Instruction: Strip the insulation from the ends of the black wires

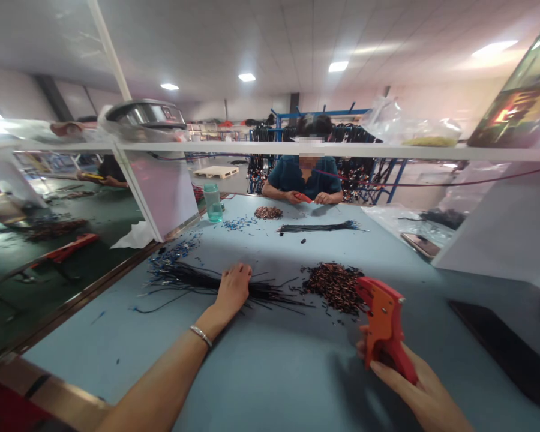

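Observation:
A long bundle of thin black wires with blue-tipped ends lies on the table, loose strands sticking out at both ends. Across its middle rests my left hand, fingers curled down onto the wires; the fingertips are partly hidden. My right hand grips a red and orange wire stripper by its handles, its head pointing up over the table. Just left of the tool's head is a pile of small black and copper wire scraps. Small blue bits are scattered around the bundle's left end.
Across the table sits a person holding a red tool. Nearer are another wire bundle, a scrap pile and a green bottle. A shelf spans above. To the right lie a phone and a black flat object.

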Available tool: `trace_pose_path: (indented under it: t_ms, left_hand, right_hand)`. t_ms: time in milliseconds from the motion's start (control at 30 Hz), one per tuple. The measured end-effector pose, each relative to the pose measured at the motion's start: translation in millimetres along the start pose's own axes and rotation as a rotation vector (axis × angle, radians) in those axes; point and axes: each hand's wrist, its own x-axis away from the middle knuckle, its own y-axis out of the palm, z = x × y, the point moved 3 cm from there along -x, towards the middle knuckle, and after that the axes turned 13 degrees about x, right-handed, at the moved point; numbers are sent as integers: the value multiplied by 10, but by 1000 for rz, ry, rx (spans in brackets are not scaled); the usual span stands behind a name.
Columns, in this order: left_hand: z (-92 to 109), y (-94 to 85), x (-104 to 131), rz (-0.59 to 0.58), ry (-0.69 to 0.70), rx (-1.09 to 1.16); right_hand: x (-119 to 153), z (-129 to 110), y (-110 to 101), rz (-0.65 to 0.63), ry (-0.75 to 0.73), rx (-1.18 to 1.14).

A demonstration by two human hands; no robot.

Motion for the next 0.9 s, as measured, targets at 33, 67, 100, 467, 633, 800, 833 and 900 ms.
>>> trace_pose_path:
  t_ms: [33,67,100,467,633,800,833,900]
  left_hand:
    - [4,-27,-4,27,6,5]
    - [19,-55,-3,53,19,11]
    - [50,-78,6,72,41,18]
    - [698,145,369,-109,468,147]
    - [635,92,377,-81,464,198]
    - [618,79,382,-24,444,222]
    - [617,86,376,-17,449,221]
    - [609,102,359,-7,472,219]
  right_hand:
    - [1,-2,0,-6,-7,7]
    - [2,-1,-1,-14,-12,12]
    - [4,3,-2,-21,-18,16]
    - [0,83,-35,-73,-41,65]
    - [-9,125,-34,-97,-35,107]
    - [-18,165,-40,-73,-50,89]
    - [-17,167,-37,-75,-48,73]
    - [-14,169,-27,-80,-34,16]
